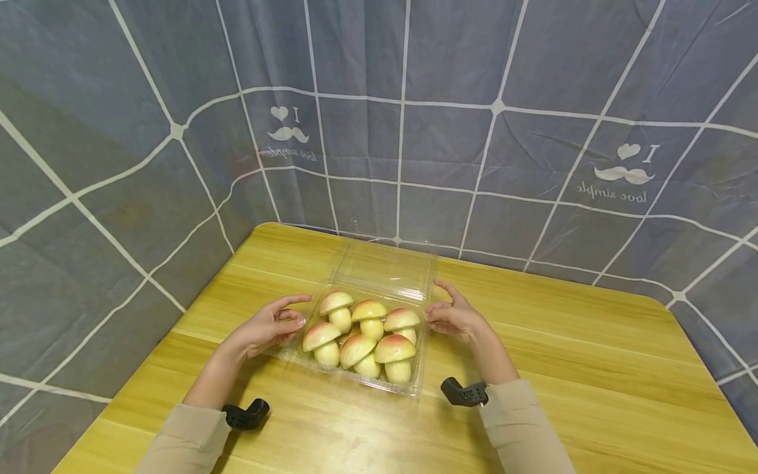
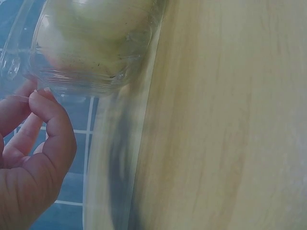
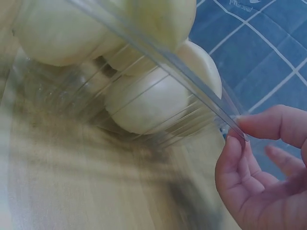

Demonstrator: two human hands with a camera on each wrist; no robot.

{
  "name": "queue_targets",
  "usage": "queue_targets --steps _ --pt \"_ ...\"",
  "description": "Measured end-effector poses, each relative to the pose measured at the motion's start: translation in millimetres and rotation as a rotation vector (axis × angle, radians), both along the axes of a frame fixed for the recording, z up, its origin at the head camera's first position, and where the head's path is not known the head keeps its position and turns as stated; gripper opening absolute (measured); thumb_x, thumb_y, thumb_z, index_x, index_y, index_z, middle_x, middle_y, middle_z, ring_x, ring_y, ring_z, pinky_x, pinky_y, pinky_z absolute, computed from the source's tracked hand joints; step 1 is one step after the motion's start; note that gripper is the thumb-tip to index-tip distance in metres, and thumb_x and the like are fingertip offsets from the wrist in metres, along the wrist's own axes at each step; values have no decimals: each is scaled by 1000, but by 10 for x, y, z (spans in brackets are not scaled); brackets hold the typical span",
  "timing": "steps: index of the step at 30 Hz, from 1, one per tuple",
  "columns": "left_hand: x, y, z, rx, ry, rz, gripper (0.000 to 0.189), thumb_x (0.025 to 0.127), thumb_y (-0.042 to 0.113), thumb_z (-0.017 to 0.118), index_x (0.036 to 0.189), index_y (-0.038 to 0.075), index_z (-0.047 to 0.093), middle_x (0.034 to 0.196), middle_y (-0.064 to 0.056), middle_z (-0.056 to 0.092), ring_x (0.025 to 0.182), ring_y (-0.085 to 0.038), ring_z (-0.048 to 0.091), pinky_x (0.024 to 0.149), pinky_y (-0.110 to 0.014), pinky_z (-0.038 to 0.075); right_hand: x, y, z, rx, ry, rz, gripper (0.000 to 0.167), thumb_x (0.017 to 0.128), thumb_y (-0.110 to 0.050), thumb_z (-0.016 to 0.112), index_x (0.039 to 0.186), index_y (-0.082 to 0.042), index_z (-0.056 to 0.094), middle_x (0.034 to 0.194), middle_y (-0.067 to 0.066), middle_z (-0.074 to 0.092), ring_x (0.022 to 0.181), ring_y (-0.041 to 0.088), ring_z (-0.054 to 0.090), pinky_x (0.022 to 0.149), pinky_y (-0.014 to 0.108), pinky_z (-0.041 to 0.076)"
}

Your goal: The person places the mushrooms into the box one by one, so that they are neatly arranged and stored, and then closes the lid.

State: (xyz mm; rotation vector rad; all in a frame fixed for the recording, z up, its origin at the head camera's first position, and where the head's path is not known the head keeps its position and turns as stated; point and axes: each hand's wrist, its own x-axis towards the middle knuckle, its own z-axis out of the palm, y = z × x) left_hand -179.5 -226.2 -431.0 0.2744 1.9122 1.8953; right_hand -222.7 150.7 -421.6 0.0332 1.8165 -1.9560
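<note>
A clear plastic clamshell box [image 1: 408, 390] with its transparent lid [image 1: 381, 266] folded back holds several mushroom-shaped pieces [image 1: 369, 311], yellow with reddish caps, in two rows. My left hand [image 1: 269, 326] pinches the box's left rim between thumb and fingers; the left wrist view shows that hand [image 2: 41, 143] just beneath the clear edge. On the opposite side, my right hand [image 1: 458, 319] pinches the right rim. In the right wrist view its thumb and fingertips [image 3: 232, 148] meet on the rim, and pale pieces [image 3: 148, 103] show through the ribbed wall.
The box is over a yellow wood-grain table [image 1: 562, 355]. A grey curtain with white grid lines [image 1: 444, 145] hangs behind the table and along its left side. Black wrist devices [image 1: 468, 394] sit at both sleeves.
</note>
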Motion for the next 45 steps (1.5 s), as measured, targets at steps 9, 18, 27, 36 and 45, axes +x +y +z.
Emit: queue_targets --steps 9,18,27,36,45 --pt "-1 -6 6 0 -4 -1 62 93 3 55 144 -3 21 84 -1 55 59 -9 40 54 -22 31 36 6 6 4 72 16 80 81 16 55 144 -14 15 94 8 53 69 14 57 64 25 50" --pt "-13 14 0 15 -11 -5 61 93 2 54 144 -4 21 84 1 56 59 -7 42 53 -20 33 75 17 11 -8 108 37 63 85 13 53 131 -14 21 105 12 45 70 13 51 61 23 49" --pt "-13 6 19 6 -16 -5 61 93 2 55 143 -4 22 86 -1 57 58 -7 42 53 -20 33 108 48 -48 -44 113 71 43 87 12 52 118 -9 30 101 9 48 73 15 55 62 24 50" --pt "-2 3 23 21 -43 3 59 93 2 54 143 -3 23 83 1 57 59 -7 43 53 -19 33 114 65 -64 -79 95 79 34 88 11 52 107 -14 40 88 4 53 73 15 60 63 23 52" --pt "32 7 1 15 -58 50 47 93 4 55 133 -8 35 87 0 56 71 -5 53 61 -17 44 145 52 -61 -69 73 64 26 88 10 52 99 -13 47 80 2 54 67 14 58 61 24 51"
